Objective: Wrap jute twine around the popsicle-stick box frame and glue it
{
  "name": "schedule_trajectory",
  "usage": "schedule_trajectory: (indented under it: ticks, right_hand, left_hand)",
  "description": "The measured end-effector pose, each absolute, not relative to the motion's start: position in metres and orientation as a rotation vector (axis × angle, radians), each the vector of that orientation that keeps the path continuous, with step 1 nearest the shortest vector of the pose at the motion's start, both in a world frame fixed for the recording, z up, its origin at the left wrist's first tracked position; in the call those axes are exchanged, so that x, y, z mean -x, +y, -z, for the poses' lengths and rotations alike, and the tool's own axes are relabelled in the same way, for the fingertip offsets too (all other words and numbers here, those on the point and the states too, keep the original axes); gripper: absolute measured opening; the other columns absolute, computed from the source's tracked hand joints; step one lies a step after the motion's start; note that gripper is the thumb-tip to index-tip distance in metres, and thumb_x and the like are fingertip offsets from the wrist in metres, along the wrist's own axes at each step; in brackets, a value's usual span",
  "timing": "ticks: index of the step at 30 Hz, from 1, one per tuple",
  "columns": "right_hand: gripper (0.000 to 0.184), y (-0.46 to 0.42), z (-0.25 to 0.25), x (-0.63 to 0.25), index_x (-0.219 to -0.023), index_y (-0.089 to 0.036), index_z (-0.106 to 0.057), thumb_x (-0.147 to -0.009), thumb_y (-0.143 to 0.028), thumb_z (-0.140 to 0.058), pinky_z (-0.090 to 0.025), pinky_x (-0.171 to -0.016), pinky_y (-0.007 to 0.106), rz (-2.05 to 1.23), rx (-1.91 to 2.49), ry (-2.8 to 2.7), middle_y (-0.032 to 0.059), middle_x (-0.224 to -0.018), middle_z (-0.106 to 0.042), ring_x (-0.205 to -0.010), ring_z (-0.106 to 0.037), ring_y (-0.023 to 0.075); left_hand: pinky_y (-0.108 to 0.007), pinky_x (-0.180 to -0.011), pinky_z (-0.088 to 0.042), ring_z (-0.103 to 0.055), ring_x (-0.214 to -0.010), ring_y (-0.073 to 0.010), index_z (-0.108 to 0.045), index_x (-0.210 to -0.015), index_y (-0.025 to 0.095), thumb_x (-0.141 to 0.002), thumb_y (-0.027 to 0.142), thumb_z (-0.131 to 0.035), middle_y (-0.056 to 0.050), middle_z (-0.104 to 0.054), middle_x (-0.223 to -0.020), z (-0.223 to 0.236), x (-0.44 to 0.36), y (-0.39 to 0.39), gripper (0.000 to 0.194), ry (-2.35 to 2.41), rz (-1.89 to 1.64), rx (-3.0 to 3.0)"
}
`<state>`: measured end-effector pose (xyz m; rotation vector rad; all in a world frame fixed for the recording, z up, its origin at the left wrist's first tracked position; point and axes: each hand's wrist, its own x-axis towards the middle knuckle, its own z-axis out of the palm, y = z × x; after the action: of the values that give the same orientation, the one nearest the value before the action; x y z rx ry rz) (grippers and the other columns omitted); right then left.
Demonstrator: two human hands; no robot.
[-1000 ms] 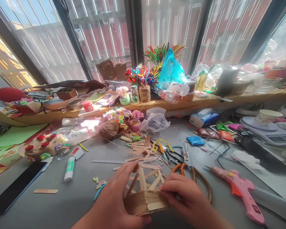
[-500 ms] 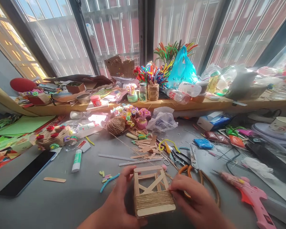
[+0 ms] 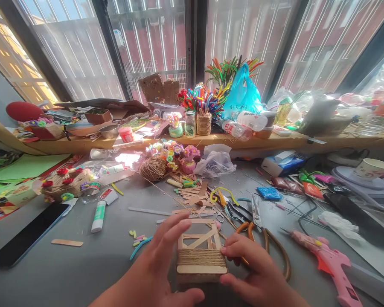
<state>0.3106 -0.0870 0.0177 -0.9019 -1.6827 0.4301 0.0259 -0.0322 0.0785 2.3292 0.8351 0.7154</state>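
Note:
A small box frame of craft sticks (image 3: pixel 201 269), with crossed sticks on its side, stands between my hands. Rows of jute twine (image 3: pixel 201 257) wrap its lower part. My left hand (image 3: pixel 160 260) is beside the frame's left side, fingers spread and thumb apart below. My right hand (image 3: pixel 252 268) grips the right edge, fingertips at the twine rows and thumb near the bottom corner. From the twine ball (image 3: pixel 152 168) a loose strand runs across the table toward the frame and my right hand; its end there is hidden.
Scissors (image 3: pixel 256 213) and orange-handled pliers (image 3: pixel 243 228) lie just beyond my right hand. A pink glue gun (image 3: pixel 329 256) rests at right. Loose craft sticks (image 3: pixel 193 194) are piled behind the frame. At left are a glue stick (image 3: pixel 98 216), a single stick (image 3: pixel 67 242) and a phone (image 3: pixel 28 234).
The frame has turned from tilted to squarely facing me. My left hand's fingers have loosened and spread away from it. My right hand stays at its right edge, thumb now lower.

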Motion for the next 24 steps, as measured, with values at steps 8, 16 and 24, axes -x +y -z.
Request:
schedule_trajectory:
  ticks: [8,16,24]
  right_hand:
    - [0.039,-0.087,-0.006,-0.309,-0.117,-0.027,-0.073,-0.098,-0.059,-0.085,-0.062,-0.067,0.025,-0.544,0.893,-1.653,0.0056,-0.096,-0.076,-0.073,-0.07,0.0188]
    - [0.036,-0.083,-0.007,-0.304,-0.114,-0.027,-0.07,-0.099,-0.057,-0.085,-0.06,-0.067,0.024,-0.561,0.834,-1.64,0.0032,-0.091,-0.075,-0.072,-0.069,0.0177]
    - [0.032,-0.08,-0.008,-0.312,-0.115,-0.025,-0.074,-0.105,-0.055,-0.077,-0.061,-0.071,0.028,-0.567,0.85,-1.704,0.0059,-0.091,-0.076,-0.076,-0.071,0.0205]
  left_hand:
    - [-0.066,-0.138,-0.02,-0.045,-0.164,-0.037,-0.023,-0.179,0.046,-0.108,0.036,-0.071,-0.003,-0.054,-0.174,-0.059,-0.03,-0.014,0.085,0.575,-0.463,-2.695]
    - [-0.07,-0.138,-0.021,-0.042,-0.165,-0.0425,-0.044,-0.172,0.036,-0.092,0.024,-0.083,-0.008,-0.045,-0.179,-0.091,-0.042,-0.02,0.09,0.695,-0.43,-2.8]
    - [-0.068,-0.131,-0.042,-0.054,-0.155,-0.0463,-0.054,-0.167,0.026,-0.072,0.03,-0.099,-0.015,-0.06,-0.167,-0.122,-0.094,-0.009,0.105,0.853,-0.231,-2.513]
